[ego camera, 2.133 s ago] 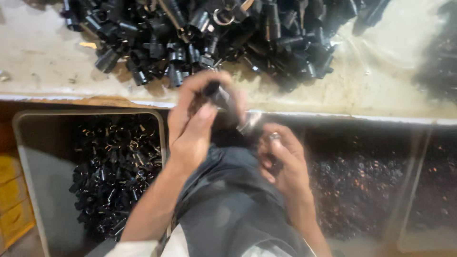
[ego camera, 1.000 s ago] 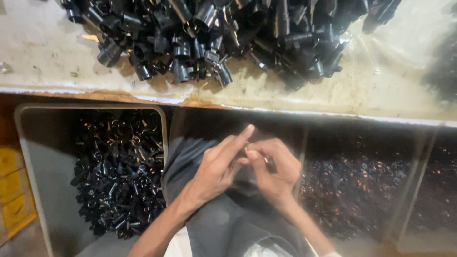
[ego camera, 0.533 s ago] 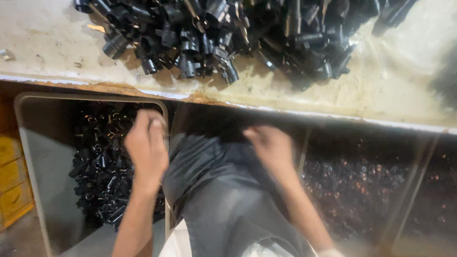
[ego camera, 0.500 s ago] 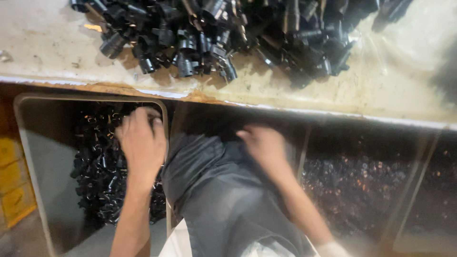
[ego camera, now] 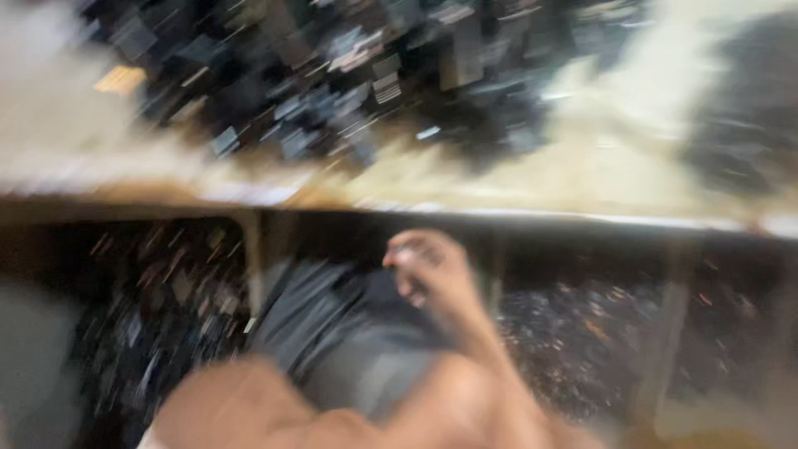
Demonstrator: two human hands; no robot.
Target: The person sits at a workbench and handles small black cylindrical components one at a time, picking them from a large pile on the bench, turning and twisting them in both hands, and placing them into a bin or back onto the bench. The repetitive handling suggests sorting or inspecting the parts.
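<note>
The picture is very blurry. One hand is over the person's dark lap, just below the table edge. Its fingers look curled in, but I cannot tell if they hold anything. The other hand is not in sight. A pile of small black parts lies far on the table. They look hard and light, probably easy to pinch by the sides. More sit in the left bin.
</note>
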